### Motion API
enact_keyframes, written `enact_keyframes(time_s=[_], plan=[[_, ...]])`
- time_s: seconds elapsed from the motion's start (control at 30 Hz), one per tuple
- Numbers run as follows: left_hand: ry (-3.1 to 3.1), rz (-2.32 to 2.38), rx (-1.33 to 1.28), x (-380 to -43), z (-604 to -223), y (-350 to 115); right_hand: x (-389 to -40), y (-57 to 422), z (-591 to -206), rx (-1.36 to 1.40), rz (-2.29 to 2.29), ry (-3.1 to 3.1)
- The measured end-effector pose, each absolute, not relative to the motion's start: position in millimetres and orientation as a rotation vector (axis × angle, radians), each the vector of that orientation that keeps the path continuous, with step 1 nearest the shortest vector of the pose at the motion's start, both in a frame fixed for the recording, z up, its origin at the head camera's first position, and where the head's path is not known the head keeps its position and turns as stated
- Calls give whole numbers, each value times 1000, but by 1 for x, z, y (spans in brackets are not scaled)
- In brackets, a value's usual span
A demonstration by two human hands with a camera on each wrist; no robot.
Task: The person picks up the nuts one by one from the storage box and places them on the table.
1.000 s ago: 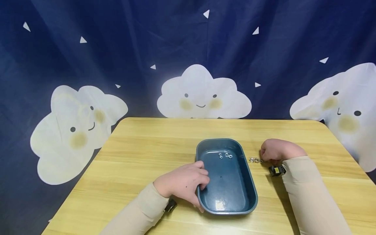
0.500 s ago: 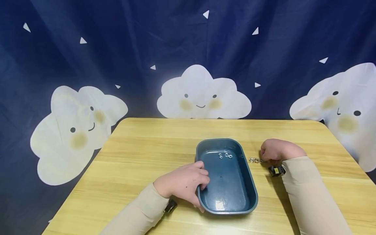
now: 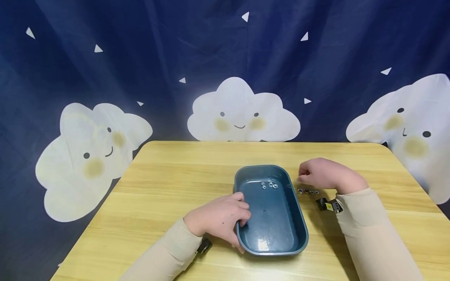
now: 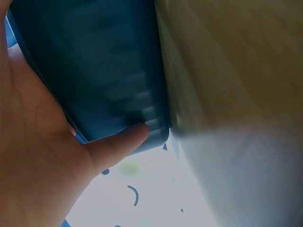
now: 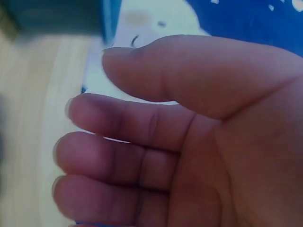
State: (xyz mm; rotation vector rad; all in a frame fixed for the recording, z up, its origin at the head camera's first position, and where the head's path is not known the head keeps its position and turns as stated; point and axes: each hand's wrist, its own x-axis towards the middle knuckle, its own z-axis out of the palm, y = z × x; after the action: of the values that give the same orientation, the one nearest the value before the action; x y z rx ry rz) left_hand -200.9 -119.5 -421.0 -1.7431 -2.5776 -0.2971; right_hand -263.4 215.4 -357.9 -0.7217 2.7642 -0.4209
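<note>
A blue-grey plastic tray (image 3: 270, 230) stands on the table. My left hand (image 3: 219, 216) grips its left wall, fingers bent over the rim and the thumb (image 4: 120, 144) against the outside, as the left wrist view shows. Several small shiny metal rings (image 3: 270, 184), which look like nuts, lie in the tray near its far end. More of these metal rings (image 3: 307, 191) lie in a short row on the table right of the tray. Just behind that row is my right hand (image 3: 325, 174); in the right wrist view its thumb and loosely bent fingers (image 5: 90, 153) stand apart, holding nothing visible.
The wooden table (image 3: 168, 171) extends around the tray on all sides. Behind it hangs a dark blue curtain (image 3: 158, 58) with smiling white clouds. A small black camera (image 3: 328, 205) sits at my right wrist, close to the row of rings.
My right hand has moved up and left, and its fingers have loosened. Rings at the right end of the row, covered before, now show. My left hand and the tray stay put.
</note>
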Motion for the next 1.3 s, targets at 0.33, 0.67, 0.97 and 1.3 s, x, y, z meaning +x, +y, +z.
enact_keyframes(time_s=[0.33, 0.67, 0.97, 1.3], plan=[[-2581, -301, -1745, -201, -421, -120, -245, 175, -349, -857, -444, 2840], [-2590, -313, -1736, -202, -423, -120, -232, 157, -348, -933, -375, 2890], [-2584, -316, -1739, -202, -423, -120, -223, 138, -348, -1038, -432, 2937], [-2579, -330, -1741, -202, -422, -120, -222, 128, -360, -932, -391, 2992]])
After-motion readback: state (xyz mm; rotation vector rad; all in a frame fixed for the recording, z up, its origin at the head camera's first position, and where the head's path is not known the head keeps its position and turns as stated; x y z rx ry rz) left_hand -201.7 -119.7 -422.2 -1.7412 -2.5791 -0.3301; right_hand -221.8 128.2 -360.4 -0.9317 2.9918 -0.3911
